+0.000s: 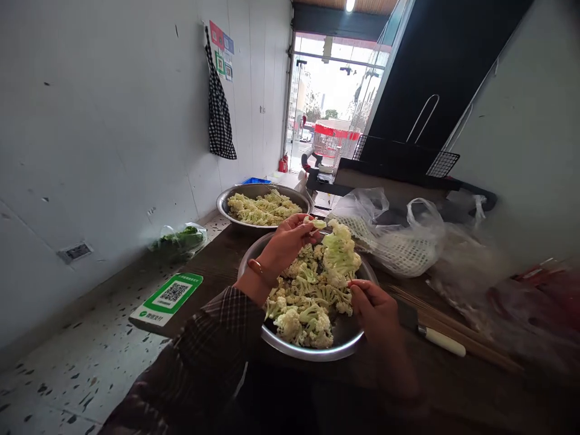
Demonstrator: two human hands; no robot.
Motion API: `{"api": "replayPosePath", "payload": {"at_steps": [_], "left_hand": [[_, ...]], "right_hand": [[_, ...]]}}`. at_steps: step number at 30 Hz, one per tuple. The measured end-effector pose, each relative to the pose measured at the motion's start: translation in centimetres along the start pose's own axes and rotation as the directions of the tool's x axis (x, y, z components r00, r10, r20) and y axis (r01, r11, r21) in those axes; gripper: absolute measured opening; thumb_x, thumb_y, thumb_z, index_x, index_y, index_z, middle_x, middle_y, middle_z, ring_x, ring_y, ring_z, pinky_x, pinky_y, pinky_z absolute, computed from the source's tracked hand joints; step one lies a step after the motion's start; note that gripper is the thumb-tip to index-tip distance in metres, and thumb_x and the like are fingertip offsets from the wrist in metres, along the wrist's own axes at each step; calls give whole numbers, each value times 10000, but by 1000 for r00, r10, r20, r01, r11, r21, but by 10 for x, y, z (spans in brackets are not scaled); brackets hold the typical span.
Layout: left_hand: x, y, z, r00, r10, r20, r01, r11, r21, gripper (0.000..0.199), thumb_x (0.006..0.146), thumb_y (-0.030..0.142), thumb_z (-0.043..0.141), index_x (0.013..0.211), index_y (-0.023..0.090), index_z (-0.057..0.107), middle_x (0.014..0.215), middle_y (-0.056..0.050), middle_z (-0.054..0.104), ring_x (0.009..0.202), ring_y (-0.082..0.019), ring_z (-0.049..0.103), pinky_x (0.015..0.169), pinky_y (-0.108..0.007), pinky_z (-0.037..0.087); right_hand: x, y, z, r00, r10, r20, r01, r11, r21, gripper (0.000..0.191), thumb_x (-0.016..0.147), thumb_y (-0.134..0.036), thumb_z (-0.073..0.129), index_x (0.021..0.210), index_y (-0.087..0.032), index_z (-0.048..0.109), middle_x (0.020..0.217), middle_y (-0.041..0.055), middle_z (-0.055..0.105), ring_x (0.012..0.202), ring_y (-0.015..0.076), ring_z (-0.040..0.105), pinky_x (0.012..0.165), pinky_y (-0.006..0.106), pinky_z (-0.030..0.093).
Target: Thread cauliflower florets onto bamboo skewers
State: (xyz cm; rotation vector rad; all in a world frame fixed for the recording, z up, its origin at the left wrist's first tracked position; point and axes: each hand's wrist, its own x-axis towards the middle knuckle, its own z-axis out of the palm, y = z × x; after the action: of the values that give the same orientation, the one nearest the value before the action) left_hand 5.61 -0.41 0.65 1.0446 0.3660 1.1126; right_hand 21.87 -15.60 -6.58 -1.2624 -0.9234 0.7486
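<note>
My left hand (290,238) is raised over the near metal basin (299,351), its fingers closed on a small pale cauliflower floret (316,223). To its right, my right hand (374,305) pinches the lower end of what looks like a cauliflower skewer (339,251), with florets lined up one above another. Most of its stick is hidden by the florets and fingers. Loose cauliflower pieces (303,320) fill much of the basin beneath both hands.
Behind stands a second metal basin (222,202) of cauliflower. On the right lie thin wooden sticks (471,341), a knife with a pale handle (441,341) and plastic bags (403,241). A green QR-code card (174,293) and bagged greens (181,238) are at left.
</note>
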Motion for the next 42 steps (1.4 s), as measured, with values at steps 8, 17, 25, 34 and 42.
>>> {"api": "replayPosePath", "payload": {"at_steps": [8,17,25,34,42], "left_hand": [[-2,-1,5,1000,7,17,-6,1000,-12,262,750,200,790,859,154,556,771,-12,678,734,-119,676,691,-239,516],[-2,-5,4,1000,-20,10,21,998,-61,280,732,173,793,860,158,544,776,-14,695,746,-129,696,692,-240,522],[-4,-3,8,999,-41,-1,41,999,-35,328,704,193,807,894,167,541,803,-29,713,730,-117,673,651,-215,493],[-8,-4,11,996,17,-93,-7,994,110,289,682,156,777,863,174,553,693,50,583,615,-57,558,584,-188,383],[-9,2,10,999,-26,-35,28,998,54,298,656,203,802,854,159,583,690,30,612,636,-66,561,574,-192,350]], "right_hand": [[-1,-1,-2,999,21,48,-21,1000,7,344,780,-502,778,861,-169,761,494,-46,496,427,86,383,383,201,277],[0,3,-5,999,37,40,-38,998,40,328,791,-488,778,873,-172,757,499,-48,496,435,83,382,390,199,277],[-2,0,-2,997,33,64,-30,999,-43,350,812,-505,746,898,-166,748,508,-50,504,430,86,381,397,210,280],[2,1,-2,989,-56,137,85,972,-217,300,831,-462,708,860,-173,782,539,-34,517,504,106,447,492,239,362],[3,4,-2,978,-90,189,140,952,-271,295,861,-470,683,826,-194,781,633,11,633,598,145,547,532,253,403]]}}
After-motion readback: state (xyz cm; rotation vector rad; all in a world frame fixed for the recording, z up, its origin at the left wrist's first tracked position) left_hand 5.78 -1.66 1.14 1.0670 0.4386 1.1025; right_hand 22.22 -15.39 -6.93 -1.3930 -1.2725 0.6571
